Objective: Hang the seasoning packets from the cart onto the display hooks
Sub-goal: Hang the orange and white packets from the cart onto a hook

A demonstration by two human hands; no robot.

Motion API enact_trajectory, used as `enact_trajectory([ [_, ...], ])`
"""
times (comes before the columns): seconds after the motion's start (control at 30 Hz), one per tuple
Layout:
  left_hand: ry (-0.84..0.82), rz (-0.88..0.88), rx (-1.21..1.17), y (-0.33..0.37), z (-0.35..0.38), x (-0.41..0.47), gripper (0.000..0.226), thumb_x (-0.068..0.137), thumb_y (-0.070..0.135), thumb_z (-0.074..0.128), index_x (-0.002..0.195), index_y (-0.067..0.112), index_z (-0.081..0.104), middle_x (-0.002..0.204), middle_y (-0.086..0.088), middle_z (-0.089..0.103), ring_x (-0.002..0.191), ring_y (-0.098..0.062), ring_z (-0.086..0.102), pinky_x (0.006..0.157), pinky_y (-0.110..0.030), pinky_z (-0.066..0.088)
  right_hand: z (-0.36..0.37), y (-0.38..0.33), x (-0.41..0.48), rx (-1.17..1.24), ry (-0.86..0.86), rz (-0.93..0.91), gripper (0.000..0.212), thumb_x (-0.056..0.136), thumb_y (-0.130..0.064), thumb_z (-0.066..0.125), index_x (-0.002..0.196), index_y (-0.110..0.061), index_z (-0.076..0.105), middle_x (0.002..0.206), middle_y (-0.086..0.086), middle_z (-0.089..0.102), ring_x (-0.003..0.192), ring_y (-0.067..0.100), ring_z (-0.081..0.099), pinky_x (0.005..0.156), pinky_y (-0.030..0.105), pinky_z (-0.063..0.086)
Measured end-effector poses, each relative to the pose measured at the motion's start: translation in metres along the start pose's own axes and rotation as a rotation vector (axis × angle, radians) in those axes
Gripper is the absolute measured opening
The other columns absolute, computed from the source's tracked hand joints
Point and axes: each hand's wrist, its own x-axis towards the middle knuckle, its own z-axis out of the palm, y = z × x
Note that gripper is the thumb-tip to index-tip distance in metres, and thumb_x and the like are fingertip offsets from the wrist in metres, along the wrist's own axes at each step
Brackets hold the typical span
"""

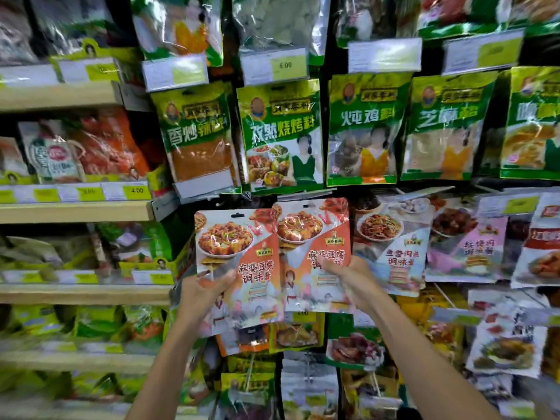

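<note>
Two orange-and-white seasoning packets with a tofu dish printed on them are held up side by side in front of the hook display. My left hand (203, 291) grips the left packet (239, 247) at its lower left, thumb across the front. My right hand (348, 275) grips the right packet (313, 237) at its lower right edge. The right packet's top, with its hang hole, sits just under the row of green packets (280, 134). The hook behind it is hidden. No cart is in view.
Green seasoning packets hang in a row above, with price tags (275, 66) over them. More sauce packets (394, 247) hang to the right and below. Wooden shelves (75, 212) with bagged goods fill the left side.
</note>
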Motion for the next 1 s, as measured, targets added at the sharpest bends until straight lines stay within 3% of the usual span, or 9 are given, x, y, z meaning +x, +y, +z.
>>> enact_trajectory([
  [0.13, -0.002, 0.002, 0.000, -0.001, 0.003, 0.007, 0.033, 0.075, 0.021, 0.079, 0.046, 0.020, 0.064, 0.048, 0.008, 0.063, 0.046, 0.000, 0.059, 0.045, -0.013, 0.043, 0.003, 0.004, 0.008, 0.033, 0.001, 0.028, 0.046, 0.063, -0.030, 0.082, 0.102, -0.013, 0.066, 0.103, 0.005, 0.074, 0.097, 0.018, 0.070, 0.088, 0.035, 0.052],
  [0.2, -0.006, -0.022, 0.009, -0.002, 0.003, 0.011, 0.020, 0.073, 0.028, 0.080, 0.061, 0.014, 0.071, 0.062, -0.004, 0.070, 0.059, -0.012, 0.065, 0.055, -0.024, 0.049, 0.002, 0.005, 0.009, 0.026, -0.025, 0.021, 0.053, 0.061, -0.034, 0.083, 0.106, -0.013, 0.065, 0.106, 0.005, 0.074, 0.098, 0.018, 0.069, 0.090, 0.037, 0.052],
  [0.27, -0.018, -0.040, 0.018, -0.003, 0.002, 0.013, 0.034, 0.071, 0.035, 0.081, 0.077, 0.003, 0.071, 0.078, -0.018, 0.071, 0.070, -0.024, 0.067, 0.066, -0.037, 0.052, 0.000, 0.009, 0.010, 0.027, -0.037, 0.024, 0.057, 0.062, -0.036, 0.083, 0.110, -0.013, 0.064, 0.107, 0.004, 0.073, 0.103, 0.019, 0.068, 0.096, 0.041, 0.050],
  [0.4, -0.033, -0.048, 0.031, -0.003, 0.005, 0.012, 0.032, 0.068, 0.040, 0.080, 0.079, 0.011, 0.073, 0.080, -0.011, 0.074, 0.078, -0.028, 0.071, 0.074, -0.047, 0.055, -0.002, 0.013, 0.013, 0.072, -0.043, 0.052, 0.056, 0.066, -0.033, 0.082, 0.114, -0.011, 0.062, 0.109, 0.004, 0.073, 0.108, 0.023, 0.065, 0.103, 0.048, 0.045],
  [0.5, -0.031, -0.060, 0.039, -0.003, 0.007, 0.012, 0.028, 0.070, 0.038, 0.080, 0.079, 0.012, 0.073, 0.076, -0.006, 0.074, 0.075, -0.024, 0.071, 0.070, -0.041, 0.056, 0.002, 0.010, 0.018, 0.058, -0.023, 0.078, 0.053, 0.069, -0.033, 0.080, 0.113, -0.012, 0.059, 0.114, 0.005, 0.070, 0.108, 0.019, 0.063, 0.101, 0.042, 0.046],
  [0.6, -0.018, -0.059, 0.042, 0.000, 0.009, 0.010, 0.030, 0.070, 0.037, 0.080, 0.070, 0.009, 0.070, 0.064, 0.000, 0.071, 0.059, -0.014, 0.065, 0.052, -0.024, 0.048, 0.003, 0.008, 0.022, 0.011, 0.007, 0.105, 0.039, 0.076, -0.035, 0.075, 0.106, -0.017, 0.057, 0.110, 0.000, 0.067, 0.097, 0.013, 0.062, 0.092, 0.033, 0.047],
  [0.77, -0.091, -0.019, 0.002, 0.005, 0.013, 0.001, 0.039, 0.074, 0.033, 0.079, 0.069, -0.004, 0.067, 0.061, -0.009, 0.061, 0.055, -0.019, 0.053, 0.055, -0.030, 0.039, -0.001, 0.010, 0.013, -0.080, 0.066, 0.096, 0.038, 0.088, -0.039, 0.063, 0.118, -0.017, 0.056, 0.116, -0.003, 0.061, 0.106, 0.013, 0.053, 0.097, 0.038, 0.040],
  [0.9, -0.137, -0.025, -0.034, 0.009, 0.021, -0.007, 0.031, 0.073, 0.031, 0.079, 0.080, 0.002, 0.072, 0.074, -0.009, 0.071, 0.065, -0.017, 0.062, 0.062, -0.032, 0.046, 0.000, 0.024, -0.017, -0.214, 0.372, -0.219, 0.026, 0.091, -0.026, 0.064, 0.112, -0.014, 0.053, 0.107, -0.004, 0.061, 0.099, 0.014, 0.059, 0.077, 0.015, 0.044],
  [1.0, -0.160, -0.043, -0.040, 0.011, 0.033, -0.011, 0.024, 0.072, 0.032, 0.079, 0.073, 0.009, 0.071, 0.068, -0.002, 0.070, 0.062, -0.013, 0.062, 0.056, -0.025, 0.047, 0.009, 0.025, -0.040, -0.339, 0.512, -0.428, 0.027, 0.090, -0.029, 0.064, 0.112, -0.024, 0.049, 0.105, -0.014, 0.053, 0.100, 0.005, 0.053, 0.080, 0.012, 0.039],
])
